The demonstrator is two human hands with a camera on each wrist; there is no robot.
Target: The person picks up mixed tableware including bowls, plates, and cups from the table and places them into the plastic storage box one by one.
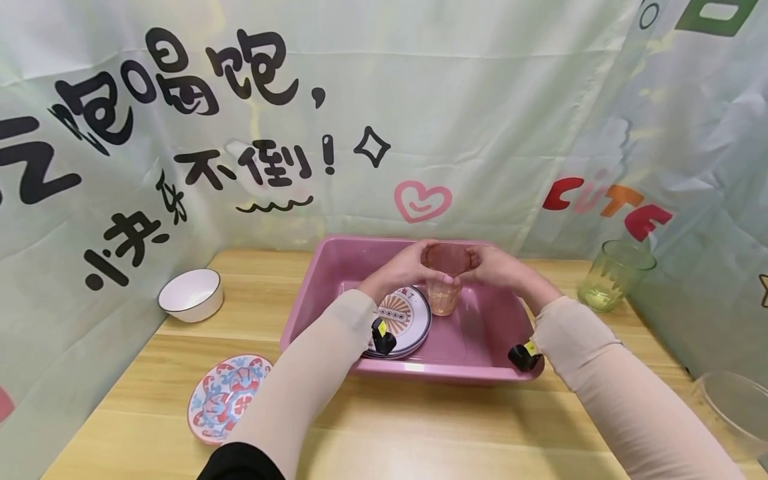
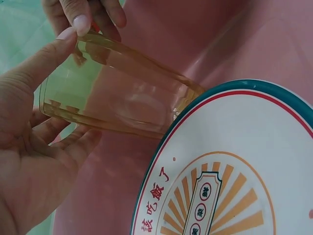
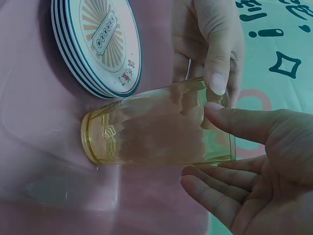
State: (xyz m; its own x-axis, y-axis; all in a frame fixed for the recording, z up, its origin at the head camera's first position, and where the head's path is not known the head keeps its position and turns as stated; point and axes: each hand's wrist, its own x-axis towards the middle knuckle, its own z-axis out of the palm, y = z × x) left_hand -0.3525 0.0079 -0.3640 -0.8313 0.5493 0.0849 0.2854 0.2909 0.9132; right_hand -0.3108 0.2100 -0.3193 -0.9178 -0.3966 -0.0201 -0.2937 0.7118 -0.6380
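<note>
A clear amber tumbler [image 1: 443,297] is held upright inside the pink basin [image 1: 468,372], to the right of a stack of plates [image 1: 401,320]. My left hand [image 1: 403,268] grips it near the rim from the left, thumb on the near side. From the right, my right hand [image 1: 501,268] grips the same rim area, its thumb close to the left thumb. In the right wrist view the tumbler's base [image 3: 93,139] is close to the basin floor; I cannot tell whether it touches. Sunburst designs and red characters mark the top plate [image 2: 234,132].
A white bowl [image 1: 191,295] with a dark rim stands at the back left. The patterned plate [image 1: 228,399] lies left of the basin, partly behind my left sleeve. On the right are a green glass [image 1: 618,275] and a clear container [image 1: 733,413]. A printed curtain [image 1: 480,133] hangs behind.
</note>
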